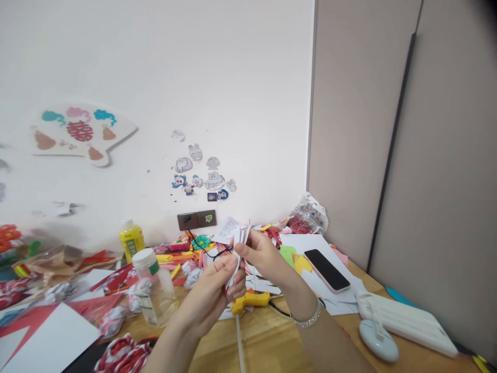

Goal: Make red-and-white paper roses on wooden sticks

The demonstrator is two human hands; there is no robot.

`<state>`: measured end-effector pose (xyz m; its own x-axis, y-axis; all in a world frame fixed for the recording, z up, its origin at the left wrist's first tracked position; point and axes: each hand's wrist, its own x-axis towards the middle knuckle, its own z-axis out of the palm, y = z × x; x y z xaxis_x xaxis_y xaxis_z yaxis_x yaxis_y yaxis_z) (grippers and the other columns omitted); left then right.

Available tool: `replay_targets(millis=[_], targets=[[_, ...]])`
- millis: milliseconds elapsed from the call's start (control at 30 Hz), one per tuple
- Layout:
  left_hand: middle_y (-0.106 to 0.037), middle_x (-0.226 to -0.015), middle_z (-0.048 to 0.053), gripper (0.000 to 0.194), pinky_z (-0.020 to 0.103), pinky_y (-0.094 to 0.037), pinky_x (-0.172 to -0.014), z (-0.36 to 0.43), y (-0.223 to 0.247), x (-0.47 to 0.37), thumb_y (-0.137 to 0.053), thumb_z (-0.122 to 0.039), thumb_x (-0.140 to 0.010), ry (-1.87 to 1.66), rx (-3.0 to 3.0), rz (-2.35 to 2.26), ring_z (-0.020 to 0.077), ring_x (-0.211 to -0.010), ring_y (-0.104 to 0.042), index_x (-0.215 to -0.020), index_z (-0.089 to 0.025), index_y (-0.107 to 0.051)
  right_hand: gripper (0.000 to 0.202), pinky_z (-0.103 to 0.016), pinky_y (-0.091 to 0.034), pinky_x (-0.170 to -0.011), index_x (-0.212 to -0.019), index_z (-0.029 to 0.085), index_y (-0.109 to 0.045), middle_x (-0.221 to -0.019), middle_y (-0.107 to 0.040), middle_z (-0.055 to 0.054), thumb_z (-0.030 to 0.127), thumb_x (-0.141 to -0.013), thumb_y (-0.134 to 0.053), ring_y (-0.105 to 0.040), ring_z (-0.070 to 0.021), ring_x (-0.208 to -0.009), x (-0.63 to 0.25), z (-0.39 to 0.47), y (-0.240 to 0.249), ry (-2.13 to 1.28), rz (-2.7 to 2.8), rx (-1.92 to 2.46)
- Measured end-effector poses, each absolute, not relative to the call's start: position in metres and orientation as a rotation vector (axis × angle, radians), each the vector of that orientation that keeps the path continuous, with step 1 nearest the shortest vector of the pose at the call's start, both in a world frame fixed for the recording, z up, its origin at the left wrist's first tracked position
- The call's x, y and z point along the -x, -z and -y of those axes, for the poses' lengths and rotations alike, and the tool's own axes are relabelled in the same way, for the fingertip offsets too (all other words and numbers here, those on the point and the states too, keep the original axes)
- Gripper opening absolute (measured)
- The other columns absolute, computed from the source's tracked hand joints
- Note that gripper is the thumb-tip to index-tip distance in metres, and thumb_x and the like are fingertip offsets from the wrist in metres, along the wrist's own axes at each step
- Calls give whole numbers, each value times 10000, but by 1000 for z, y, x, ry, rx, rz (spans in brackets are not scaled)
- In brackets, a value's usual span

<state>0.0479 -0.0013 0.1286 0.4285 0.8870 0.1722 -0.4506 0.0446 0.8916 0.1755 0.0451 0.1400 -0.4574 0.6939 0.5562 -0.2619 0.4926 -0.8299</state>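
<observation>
My left hand (223,277) is closed round the lower part of a folded white paper (242,236) with several narrow layers. Higher up, my right hand (261,254) pinches the same paper from the right, its fingertips close to the left hand's. The paper stands upright between both hands, and its lower end is partly hidden by the fingers. Just below the hands lies a yellow glue gun (251,301) on the table, a pale glue stick (239,342) reaching from it toward me. White paper strips (261,284) lie behind the gun.
A clear jar (151,298) with a white lid and a yellow bottle (132,241) stand left. At right are a phone (326,270) on white sheets and a white lamp (407,321). Coloured paper scraps line the wall, near a socket (196,219) with a black cable.
</observation>
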Motion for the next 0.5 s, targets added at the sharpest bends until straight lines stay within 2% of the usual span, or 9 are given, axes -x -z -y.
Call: replay_targets(millis=[167, 300, 400, 500], targets=[[-402, -536, -68, 308, 182, -253, -444, 3, -129, -47, -471, -419, -863, -1109, -1248, -629, 44, -442, -289, -689, -165, -471, 356, -205, -360, -529, -815, 165, -493, -678, -464, 34, 506, -776, -588, -421, -81, -560, -176, -43, -142, -1126, 1664, 340], [-388, -510, -76, 317, 217, -273, -423, 1, -126, -51, -408, -487, -848, -1264, -1554, -948, 82, -409, -324, -716, -202, -450, 321, -212, -354, -562, -787, 169, -490, -665, -424, 40, 481, -805, -559, -401, -92, -598, -174, -42, -142, -1058, 1631, 375], [-484, -616, -31, 227, 262, -360, -536, -1, -125, -55, -473, -427, -804, -1437, -1854, -1269, 142, -555, -453, -766, -204, -493, 304, -216, -346, -568, -767, 173, -485, -660, -413, 40, 467, -824, -538, -387, -96, -604, -172, -41, -142, -1003, 1620, 420], [-522, -677, -2, 190, 288, -380, -602, 0, -126, -57, -485, -392, -787, -1490, -1936, -1429, 175, -650, -481, -736, -210, -499, 295, -220, -346, -579, -778, 173, -492, -680, -428, 33, 460, -834, -528, -387, -97, -615, -170, -40, -140, -968, 1615, 443]])
